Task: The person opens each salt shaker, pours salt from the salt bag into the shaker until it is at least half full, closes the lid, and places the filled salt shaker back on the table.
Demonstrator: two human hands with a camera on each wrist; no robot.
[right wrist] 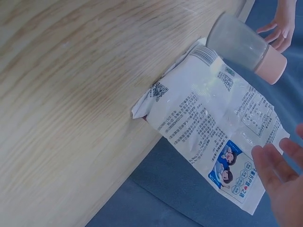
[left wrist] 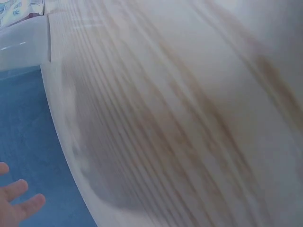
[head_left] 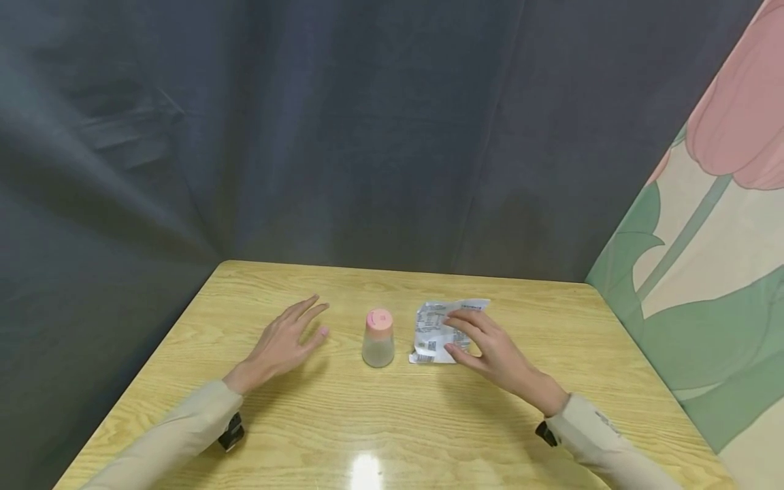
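Observation:
A frosted, see-through bottle [head_left: 378, 348] with a pink cap [head_left: 380, 320] stands upright near the middle of the table. To its right is a white plastic packet [head_left: 431, 333], printed with dark text, codes and a small blue picture [right wrist: 225, 164]. My right hand [head_left: 493, 350] overlaps the packet's right side, its fingers spread and gently bent. In the right wrist view those fingertips [right wrist: 270, 158] are right by the packet's upper edge, not wrapped round it. Left of the bottle, my left hand [head_left: 282, 347] hovers with spread fingers, apart from it and holding nothing.
The wood-grain table [head_left: 367, 415] runs back to a dark blue curtain [head_left: 380, 136]. At the right hangs a flower-patterned cloth [head_left: 704, 272]. Each wrist wears a small black device, the left one [head_left: 231, 432] below the sleeve cuff.

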